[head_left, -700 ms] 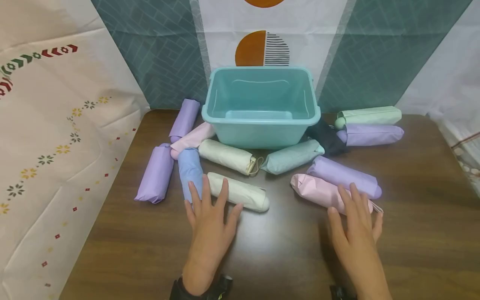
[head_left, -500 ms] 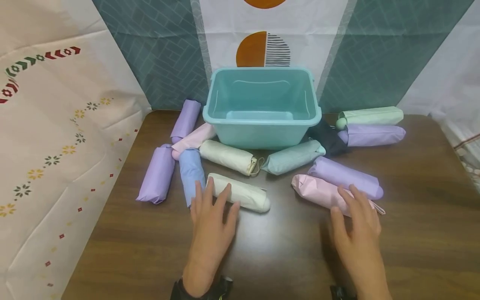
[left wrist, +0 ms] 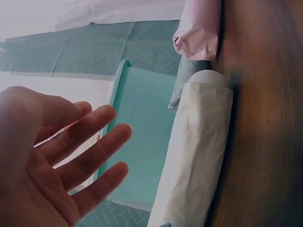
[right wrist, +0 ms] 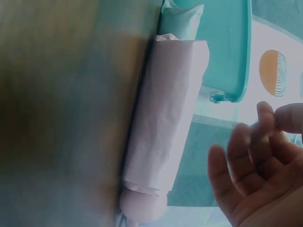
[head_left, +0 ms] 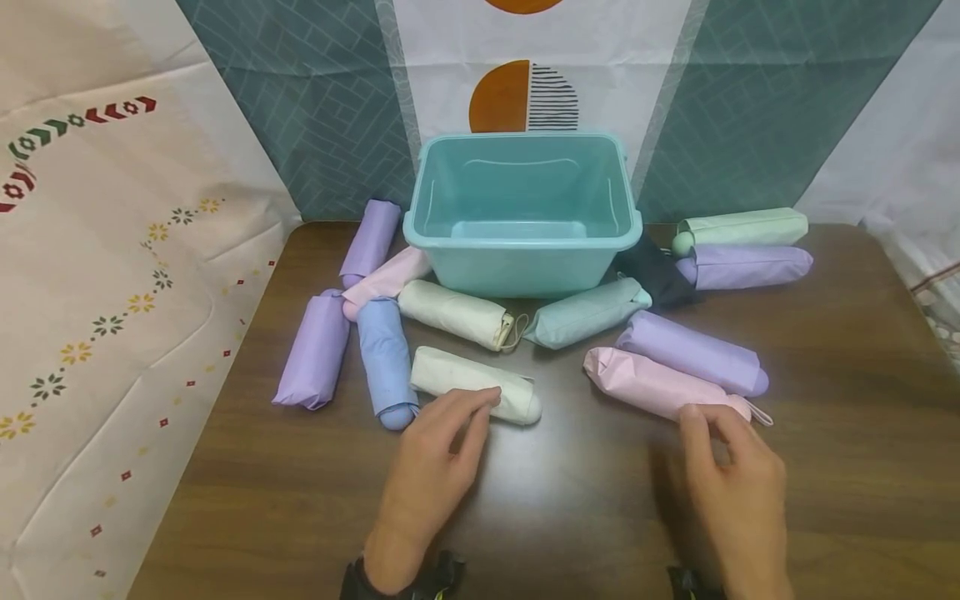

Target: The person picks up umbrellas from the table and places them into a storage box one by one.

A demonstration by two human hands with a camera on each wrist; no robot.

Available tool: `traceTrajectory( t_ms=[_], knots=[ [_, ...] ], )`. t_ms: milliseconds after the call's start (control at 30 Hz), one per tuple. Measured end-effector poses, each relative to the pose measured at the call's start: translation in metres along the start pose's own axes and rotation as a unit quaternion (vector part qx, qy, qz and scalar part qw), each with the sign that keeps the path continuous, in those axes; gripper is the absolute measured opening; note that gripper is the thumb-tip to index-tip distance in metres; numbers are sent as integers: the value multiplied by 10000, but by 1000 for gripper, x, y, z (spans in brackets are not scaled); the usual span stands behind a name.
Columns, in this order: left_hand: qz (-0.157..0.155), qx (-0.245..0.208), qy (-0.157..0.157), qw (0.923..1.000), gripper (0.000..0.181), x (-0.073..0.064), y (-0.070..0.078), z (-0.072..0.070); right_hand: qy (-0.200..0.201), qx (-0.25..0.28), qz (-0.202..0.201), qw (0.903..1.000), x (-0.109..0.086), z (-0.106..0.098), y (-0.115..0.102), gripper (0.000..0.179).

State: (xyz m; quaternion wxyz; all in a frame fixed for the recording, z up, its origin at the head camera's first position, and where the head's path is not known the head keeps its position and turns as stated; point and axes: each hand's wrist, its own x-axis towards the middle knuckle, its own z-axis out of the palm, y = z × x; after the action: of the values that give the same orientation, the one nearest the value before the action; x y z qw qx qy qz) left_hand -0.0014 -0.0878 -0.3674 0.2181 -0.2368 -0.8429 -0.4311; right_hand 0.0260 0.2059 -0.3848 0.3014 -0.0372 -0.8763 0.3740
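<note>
- Head view: the left grip (head_left: 431,454) is held at the near side of the front cream umbrella (head_left: 453,372), fingers loosely bent, with nothing held.
- The right grip (head_left: 738,479) is poised by the handle end of the front pink umbrella (head_left: 645,383), likewise loosely bent around nothing.
- In both wrist views, fingers and umbrella are seen apart.
- The pink umbrella is laid just in front of a purple umbrella (head_left: 693,354) on the table (head_left: 570,525); the cream one is set beside a blue umbrella (head_left: 386,354), before the teal bin (head_left: 525,275).
- The step in hand is judged to be a readying, no umbrella being gripped.
- Next, fingers would need to be spread and lowered around one umbrella, without its neighbour being nudged.
</note>
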Motion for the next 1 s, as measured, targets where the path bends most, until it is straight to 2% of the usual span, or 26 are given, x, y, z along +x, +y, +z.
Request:
traceTrajectory(
  t_ms=[167,333,433,533,667,800,900,1000],
  knots=[
    [16,-95,-40,9999,25,0,-1,-3,-215,-222,322,9990,6,-5,1,13],
    [298,57,-180,9994,25,6,-4,-10,-624,-489,721,9942,18,-14,-1,14],
    [389,335,-411,9978,24,12,-8,-21,-994,-684,1023,9874,28,-25,1,14],
    [389,653,-645,9950,23,21,-15,-39,-1176,-784,1181,9829,39,-36,5,17],
    [355,1111,-651,9910,23,39,-23,-65,-1060,-827,1094,9849,59,-44,7,19],
    [474,1372,-391,9886,23,61,-25,-85,-777,-712,834,9909,80,-44,0,20],
    [486,1437,-163,9883,22,76,-23,-94,-584,-547,752,9939,95,-41,-11,22],
    [311,1418,30,9894,22,87,-22,-99,-453,-334,794,9953,106,-35,-23,24]
  ],
)
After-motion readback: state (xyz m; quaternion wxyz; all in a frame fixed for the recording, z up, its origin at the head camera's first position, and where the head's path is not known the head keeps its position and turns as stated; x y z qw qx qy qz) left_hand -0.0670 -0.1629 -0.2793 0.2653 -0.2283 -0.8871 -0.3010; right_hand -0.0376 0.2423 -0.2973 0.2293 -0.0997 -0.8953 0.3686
